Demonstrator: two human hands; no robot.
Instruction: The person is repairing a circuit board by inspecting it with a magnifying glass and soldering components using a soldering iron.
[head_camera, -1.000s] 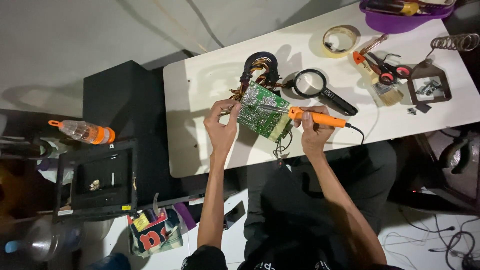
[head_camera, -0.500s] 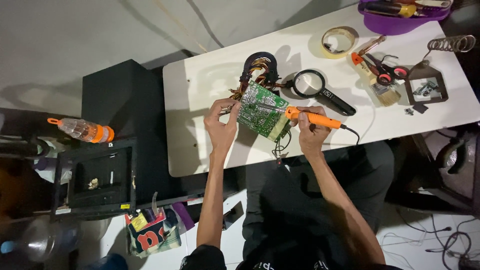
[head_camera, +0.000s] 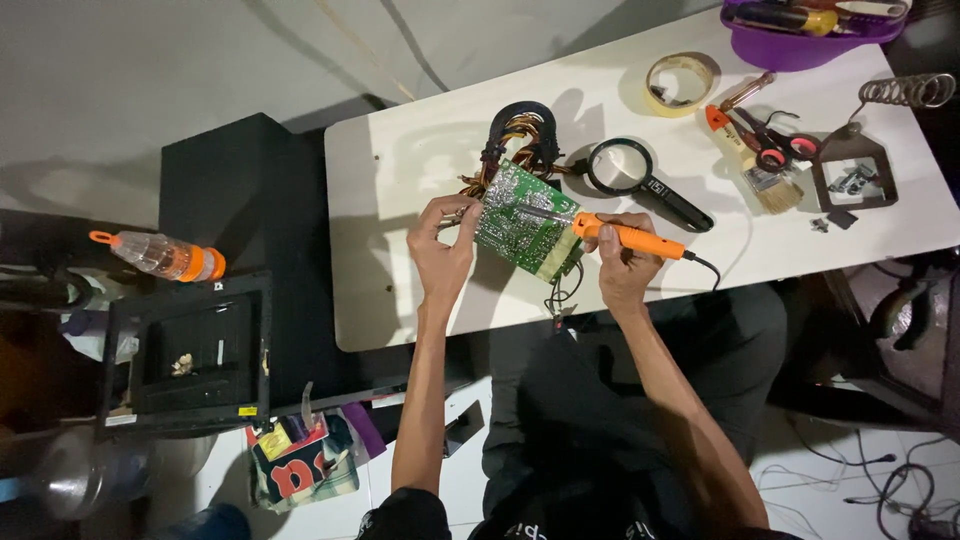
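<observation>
**Soldering on a green board at the table edge**

Left hand (head_camera: 440, 250) grips the left edge of the green circuit board (head_camera: 525, 225), fingers pinched on it, holding it tilted above the white table (head_camera: 400, 200). Right hand (head_camera: 622, 265) is closed around the orange soldering iron (head_camera: 625, 235), just right of the board; the metal tip reaches left and lies on the board's face near the middle. Iron's cord trails right off the handle. Board sits between both hands, near the table's front edge. Behind the board: coil of wires (head_camera: 518, 130). To the right: magnifier (head_camera: 640, 180), tape roll (head_camera: 680, 80), brush (head_camera: 765, 175), scissors (head_camera: 770, 145). Bottle (head_camera: 160, 255) well apart on the left.
</observation>
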